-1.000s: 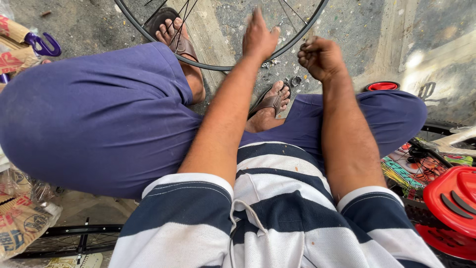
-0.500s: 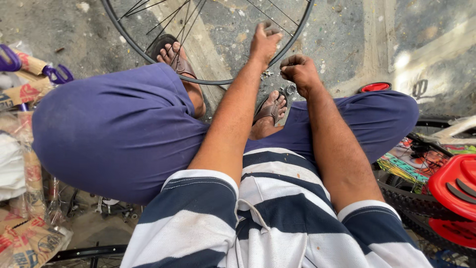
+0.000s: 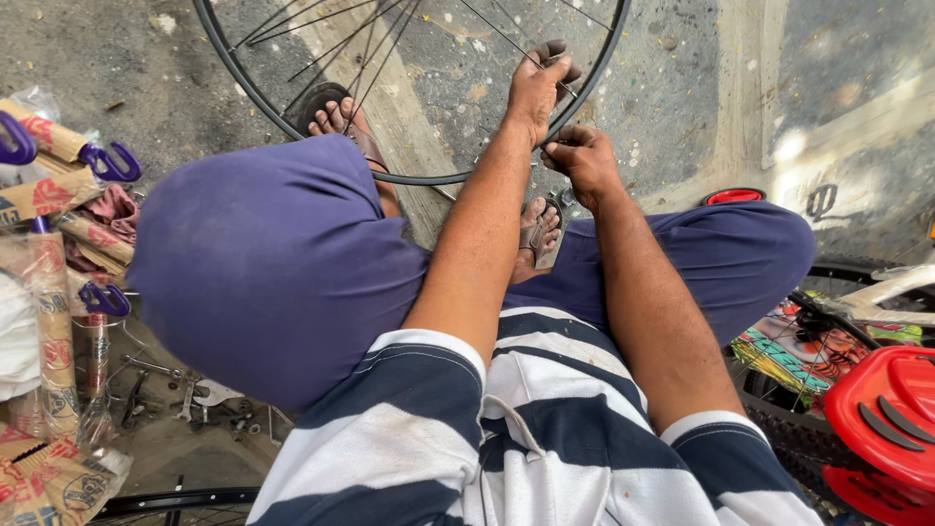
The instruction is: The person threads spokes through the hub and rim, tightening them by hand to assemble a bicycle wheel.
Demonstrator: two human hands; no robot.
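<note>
A black bicycle wheel rim point(image 3: 409, 177) with thin spokes stands on the concrete in front of my knees. My left hand point(image 3: 539, 86) grips the rim at its lower right, with the fingers wrapped over the edge and a spoke point(image 3: 506, 41). Just below the rim, my right hand point(image 3: 581, 156) is closed in a fist at the rim's edge; whatever it pinches is too small to make out. My sandalled feet point(image 3: 336, 117) rest under the wheel.
Paper-wrapped parts with purple hooks point(image 3: 68, 166) lie at the left, with small metal tools point(image 3: 185, 394) on the ground below them. A red plastic piece point(image 3: 881, 414), a tyre point(image 3: 779, 424) and a colourful bicycle frame point(image 3: 808, 346) sit at the right.
The view has shifted so the wheel sits lower and nearer. My left hand has gone from flat against the rim to curled over it; the right fist has stayed at the rim's edge.
</note>
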